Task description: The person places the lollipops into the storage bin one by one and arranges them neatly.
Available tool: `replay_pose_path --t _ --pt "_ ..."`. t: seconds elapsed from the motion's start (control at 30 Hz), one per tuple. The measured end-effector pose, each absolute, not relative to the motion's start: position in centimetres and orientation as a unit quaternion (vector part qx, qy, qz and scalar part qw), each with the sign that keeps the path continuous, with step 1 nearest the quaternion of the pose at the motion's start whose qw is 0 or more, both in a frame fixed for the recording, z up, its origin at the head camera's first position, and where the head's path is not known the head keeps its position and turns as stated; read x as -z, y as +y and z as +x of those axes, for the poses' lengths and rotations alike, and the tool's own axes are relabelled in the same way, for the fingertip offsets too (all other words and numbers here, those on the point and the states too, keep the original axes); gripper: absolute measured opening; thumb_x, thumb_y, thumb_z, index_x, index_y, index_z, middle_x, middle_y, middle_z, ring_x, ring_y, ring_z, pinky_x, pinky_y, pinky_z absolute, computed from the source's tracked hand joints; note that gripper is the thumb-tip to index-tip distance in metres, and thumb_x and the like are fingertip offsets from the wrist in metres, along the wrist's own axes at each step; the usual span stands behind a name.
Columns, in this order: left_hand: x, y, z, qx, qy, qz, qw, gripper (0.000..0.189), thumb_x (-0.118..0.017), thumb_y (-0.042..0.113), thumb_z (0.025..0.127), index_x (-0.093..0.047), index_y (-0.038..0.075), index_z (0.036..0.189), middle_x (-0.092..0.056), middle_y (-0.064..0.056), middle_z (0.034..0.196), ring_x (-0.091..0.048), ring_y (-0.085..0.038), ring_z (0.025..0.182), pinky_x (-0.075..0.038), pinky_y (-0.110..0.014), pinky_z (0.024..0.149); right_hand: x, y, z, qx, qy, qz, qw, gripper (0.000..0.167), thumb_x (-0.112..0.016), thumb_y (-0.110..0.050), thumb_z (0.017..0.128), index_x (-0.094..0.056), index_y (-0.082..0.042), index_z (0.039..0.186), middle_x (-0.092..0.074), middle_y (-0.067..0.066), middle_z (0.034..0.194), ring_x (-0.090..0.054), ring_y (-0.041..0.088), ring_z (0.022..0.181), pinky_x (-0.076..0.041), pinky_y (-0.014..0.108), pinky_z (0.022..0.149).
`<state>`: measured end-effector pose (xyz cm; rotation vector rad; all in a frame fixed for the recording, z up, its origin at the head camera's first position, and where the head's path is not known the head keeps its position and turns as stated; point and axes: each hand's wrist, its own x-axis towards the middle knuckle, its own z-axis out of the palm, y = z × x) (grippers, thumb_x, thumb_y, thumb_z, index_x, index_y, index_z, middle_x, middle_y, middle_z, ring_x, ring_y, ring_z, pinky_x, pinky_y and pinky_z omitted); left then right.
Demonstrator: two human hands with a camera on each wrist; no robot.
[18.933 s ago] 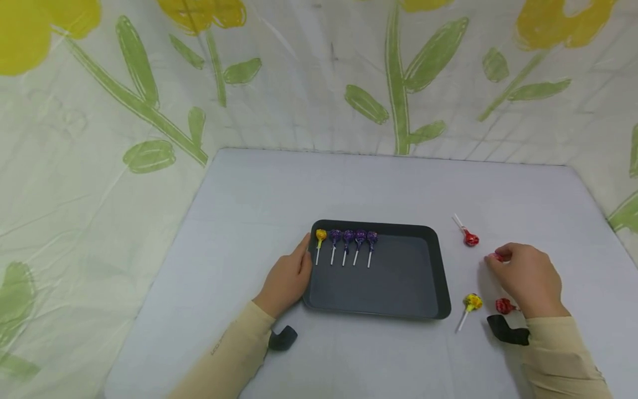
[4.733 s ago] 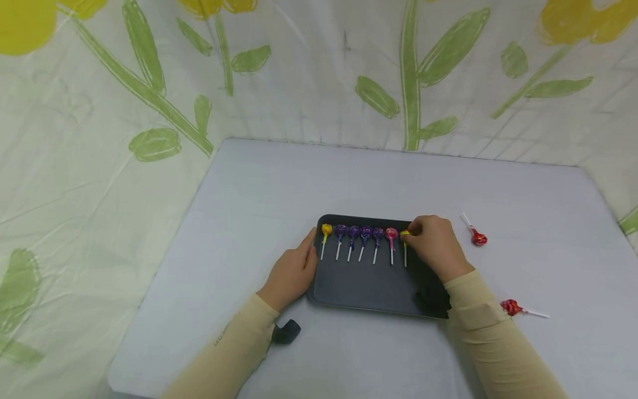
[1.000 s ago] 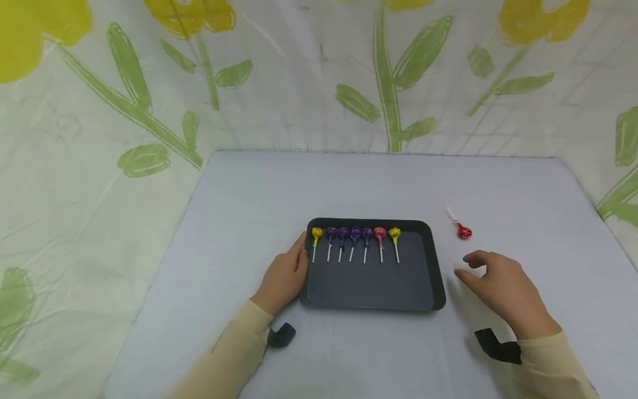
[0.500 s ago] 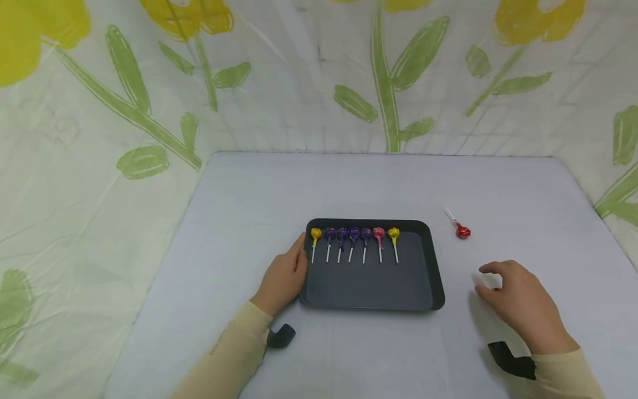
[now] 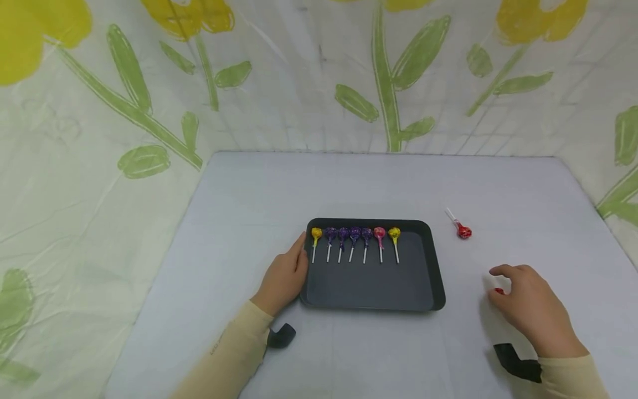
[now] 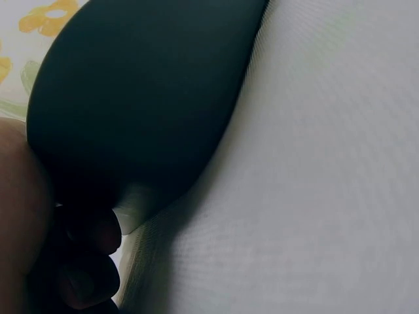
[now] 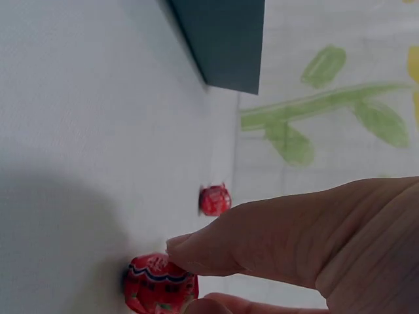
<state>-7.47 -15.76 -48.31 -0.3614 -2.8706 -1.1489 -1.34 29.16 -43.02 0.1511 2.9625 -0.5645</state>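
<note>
Your right hand is down on the table, well to the right of the tray. Forefinger and thumb are closing on the head of a red lollipop; the fingertip touches its wrapper from above, the thumb comes in at the bottom edge of the wrist view. Pinch narrow, on the sweet. From the head view only a speck of red shows under your curled fingers; the stick is hidden.

A second red lollipop lies farther away on the table, apart from the hand, between it and the tray's far right corner, stick pointing away from you. It shows small and blurred in the right wrist view.

Your left hand rests against the left rim of the tray, fingers relaxed along the edge, thumb near the far left corner. Left wrist view: fingertips lie in shadow under the dark rim; hold loose, not a clench.

In the tray, a row of seven lollipops along the far side, sticks toward you: yellow, four purple, pink, yellow. Heads close together, near half of the tray bare.

Behind the table, a pale curtain printed with yellow flowers and green leaves.
</note>
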Motion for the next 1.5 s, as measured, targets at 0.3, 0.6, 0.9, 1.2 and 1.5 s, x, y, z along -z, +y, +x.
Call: replay_pose_path --t 0.3,0.6,0.9,1.2,1.5 --pt "48.4 -15.9 -7.6 0.371 -0.921 -0.117 0.017 0.051 -0.045 0.015 0.110 -0.043 -0.002 0.158 -0.038 0.006 0.059 -0.031 -0.008 0.049 -0.029 -0.029 0.049 43.3 29.7 -1.2 0.184 0.976 0.066 0.092 0.039 -0.073 -0.014 0.090 -0.068 0.010 0.121 -0.062 0.037 0.112 -0.060 0.037 0.086 -0.049 0.048 0.067" --pt "48.4 -15.8 -7.6 0.371 -0.922 -0.115 0.013 0.051 -0.045 0.016 0.110 -0.043 -0.001 0.158 -0.039 0.006 0.059 -0.031 -0.008 0.049 -0.029 -0.028 0.049 43.3 30.1 -1.1 0.181 0.974 0.063 0.119 0.034 -0.075 -0.017 0.092 -0.072 0.007 0.115 -0.070 0.025 0.100 -0.065 0.042 0.092 -0.051 0.055 0.071" --pt "48.2 -15.7 -7.5 0.371 -0.921 -0.117 0.019 0.050 -0.044 0.015 0.110 -0.044 -0.002 0.157 -0.038 0.007 0.058 -0.030 -0.008 0.049 -0.029 -0.028 0.049 43.4 30.4 -1.1 0.184 0.974 0.061 0.114 0.037 -0.076 -0.031 0.094 -0.076 0.002 0.111 -0.074 0.019 0.103 -0.067 0.039 0.094 -0.050 0.045 0.066" --pt "48.2 -15.8 -7.5 0.369 -0.922 -0.117 0.015 0.050 -0.043 0.015 0.111 -0.044 -0.002 0.157 -0.038 0.007 0.057 -0.030 -0.008 0.048 -0.028 -0.028 0.049 43.1 30.1 -1.4 0.189 0.971 0.083 0.121 0.040 -0.075 -0.039 0.094 -0.078 -0.001 0.106 -0.074 0.016 0.096 -0.063 0.028 0.084 -0.045 0.036 0.061" --pt "48.4 -15.8 -7.6 0.369 -0.922 -0.116 0.014 0.051 -0.044 0.016 0.110 -0.043 -0.002 0.158 -0.038 0.006 0.057 -0.031 -0.008 0.048 -0.029 -0.028 0.048 42.6 29.1 -1.8 0.192 0.972 0.083 0.103 0.041 -0.073 -0.045 0.096 -0.080 -0.005 0.100 -0.075 0.007 0.087 -0.060 0.022 0.077 -0.042 0.034 0.058"
